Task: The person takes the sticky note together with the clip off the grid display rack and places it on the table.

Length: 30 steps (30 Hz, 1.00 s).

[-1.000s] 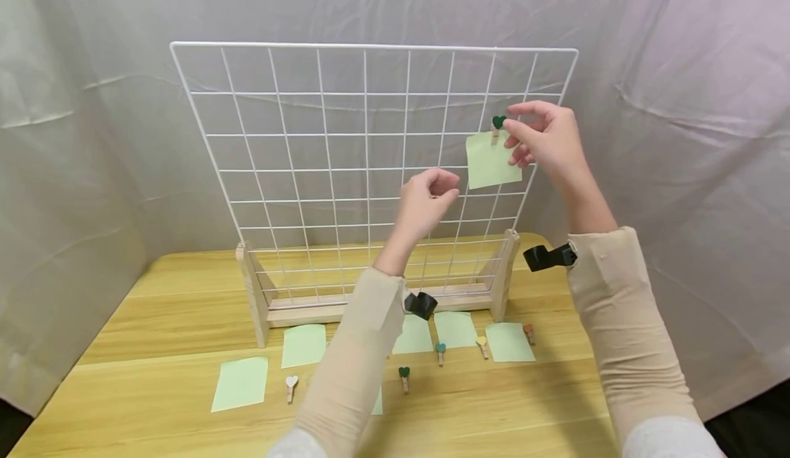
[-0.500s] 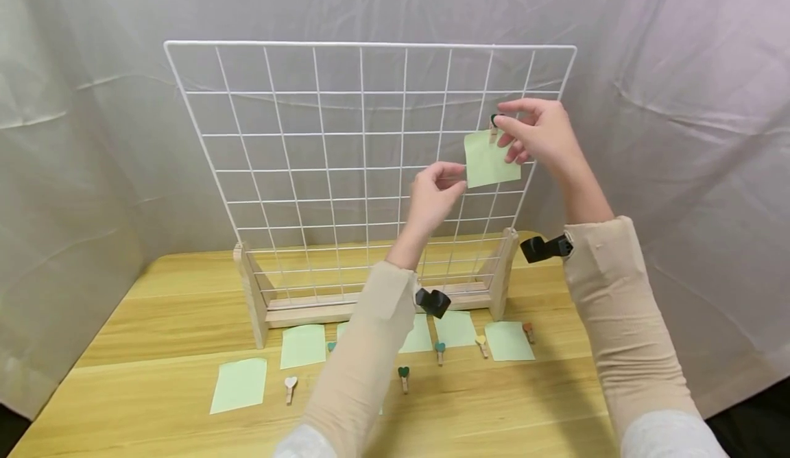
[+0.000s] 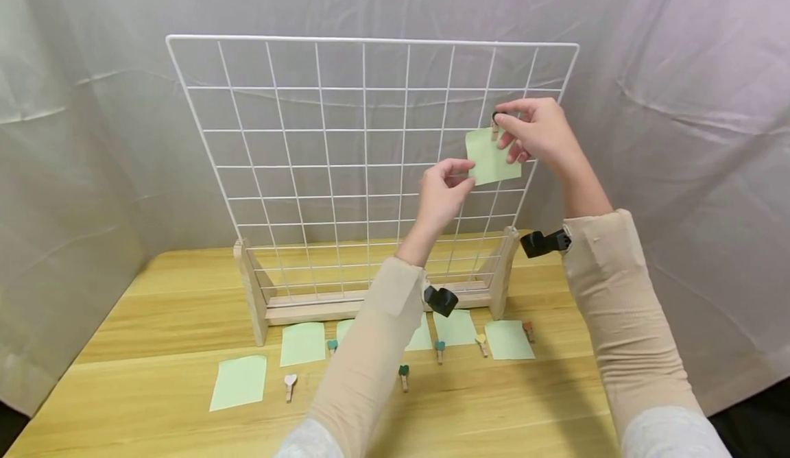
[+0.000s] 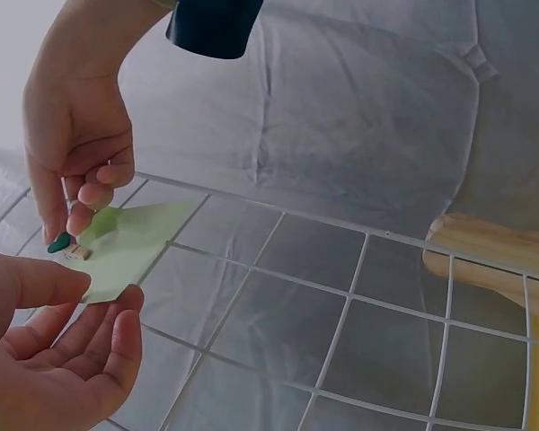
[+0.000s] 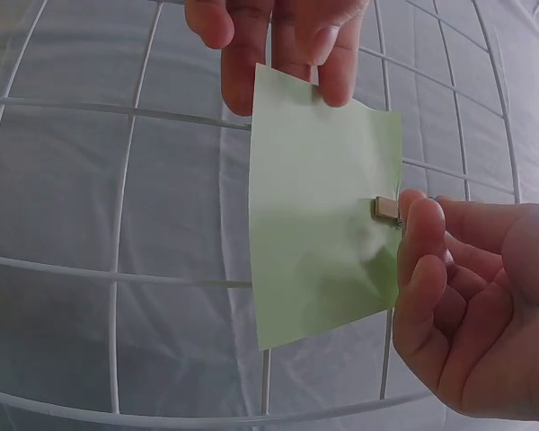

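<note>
A pale green paper note [image 3: 490, 160] hangs in front of the white wire grid [image 3: 364, 129], toward its right side. At its top edge sits a small wooden clothespin [image 5: 386, 208] with a dark green heart [image 4: 60, 242]. My right hand [image 3: 537, 129] pinches the clothespin at its heart end, thumb and index finger hiding most of the heart in the head view. With thumb and fingertips my left hand [image 3: 443, 190] holds the note's lower left edge. Whether the clothespin also grips a grid wire cannot be seen.
Wooden feet [image 3: 252, 293] support the grid on the wooden table [image 3: 154, 376]. Several green notes [image 3: 239, 382] lie in front of it, among heart clothespins such as a white one [image 3: 290, 387], a yellow one [image 3: 481, 345] and an orange one [image 3: 529, 331]. My left sleeve covers part of them.
My left hand has moved right and slightly up, from beside the note onto its left edge. The right hand has shifted slightly left, its fingers now covering the green heart.
</note>
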### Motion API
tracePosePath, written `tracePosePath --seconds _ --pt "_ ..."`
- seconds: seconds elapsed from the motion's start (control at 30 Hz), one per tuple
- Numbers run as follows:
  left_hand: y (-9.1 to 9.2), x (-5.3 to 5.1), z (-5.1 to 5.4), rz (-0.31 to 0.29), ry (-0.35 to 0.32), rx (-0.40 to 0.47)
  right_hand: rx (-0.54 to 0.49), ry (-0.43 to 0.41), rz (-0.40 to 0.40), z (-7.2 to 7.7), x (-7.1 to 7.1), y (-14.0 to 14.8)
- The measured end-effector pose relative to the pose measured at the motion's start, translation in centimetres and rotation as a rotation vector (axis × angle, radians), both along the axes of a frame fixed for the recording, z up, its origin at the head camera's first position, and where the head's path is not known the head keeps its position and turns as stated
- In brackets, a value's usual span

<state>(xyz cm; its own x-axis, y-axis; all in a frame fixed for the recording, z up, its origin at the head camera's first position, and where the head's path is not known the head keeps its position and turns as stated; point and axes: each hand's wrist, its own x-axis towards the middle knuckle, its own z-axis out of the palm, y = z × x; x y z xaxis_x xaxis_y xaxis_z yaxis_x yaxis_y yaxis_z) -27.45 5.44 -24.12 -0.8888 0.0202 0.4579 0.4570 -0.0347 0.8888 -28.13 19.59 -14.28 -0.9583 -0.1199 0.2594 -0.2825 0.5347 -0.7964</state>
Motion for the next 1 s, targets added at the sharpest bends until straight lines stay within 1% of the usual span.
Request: tracePosePath --seconds 0.17,0.37,0.63,0.83,1.0 --pt "-0.07 0.06 0.00 0.014 0.004 -0.011 0.028 -0.014 -0.011 0.17 -0.06 -0.15" --pt "-0.01 0.01 0.24 0.032 0.021 -0.032 0.073 0.001 -0.011 0.48 -0.17 -0.21" --pt "0.11 -0.14 0.31 0.041 0.008 -0.064 0.152 -0.007 0.006 0.75 -0.34 -0.07" --pt "0.14 -0.13 0.38 0.027 -0.001 -0.069 0.169 -0.023 -0.001 0.79 -0.53 0.12" --pt "0.14 -0.13 0.40 0.035 0.005 -0.076 0.159 0.010 -0.004 0.65 -0.65 0.23"
